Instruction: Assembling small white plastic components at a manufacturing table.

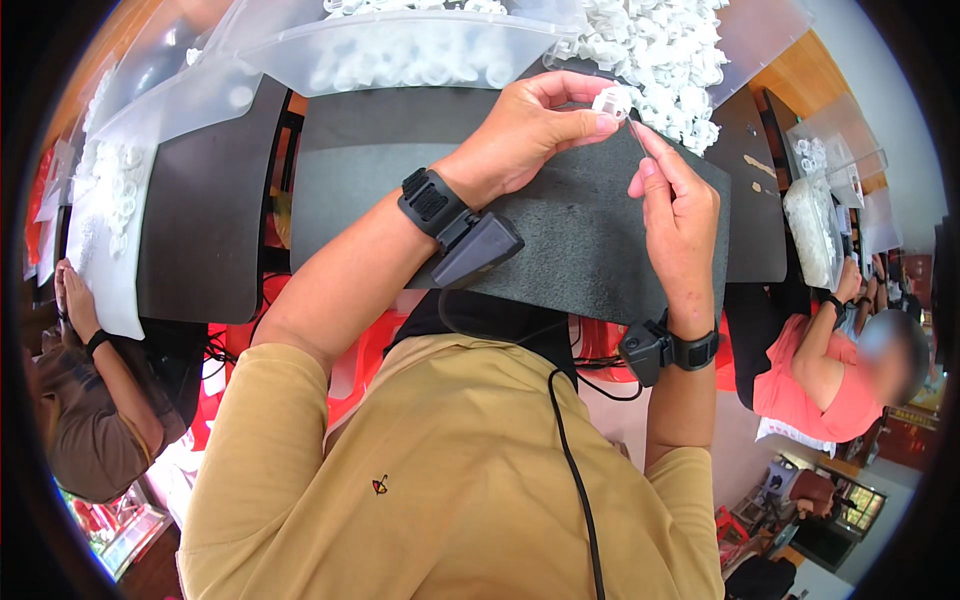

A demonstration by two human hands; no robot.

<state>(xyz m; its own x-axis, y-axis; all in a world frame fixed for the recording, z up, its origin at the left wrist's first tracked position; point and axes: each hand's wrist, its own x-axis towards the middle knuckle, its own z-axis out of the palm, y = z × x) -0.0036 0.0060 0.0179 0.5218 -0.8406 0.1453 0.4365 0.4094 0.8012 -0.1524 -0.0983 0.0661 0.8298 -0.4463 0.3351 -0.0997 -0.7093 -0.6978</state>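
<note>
Between the thumb and fingers of my left hand (545,125) is a small white plastic part (612,102), ring-like with openings in its side. My right hand (680,200) pinches a thin metal tool (638,138), a slim blade or pick, whose tip reaches the part's lower right side. Whether the tip touches the part or goes into it, I cannot tell. Both hands are above the far right portion of the dark table (450,180). Just beyond them lies a heap of similar white plastic parts (650,50).
A translucent bin (410,50) of white parts stands at the table's far side. Another dark table (205,200) with white pieces is on the left. Co-workers sit at both sides, one in a pink shirt (810,385). A black cable (575,450) runs down my front.
</note>
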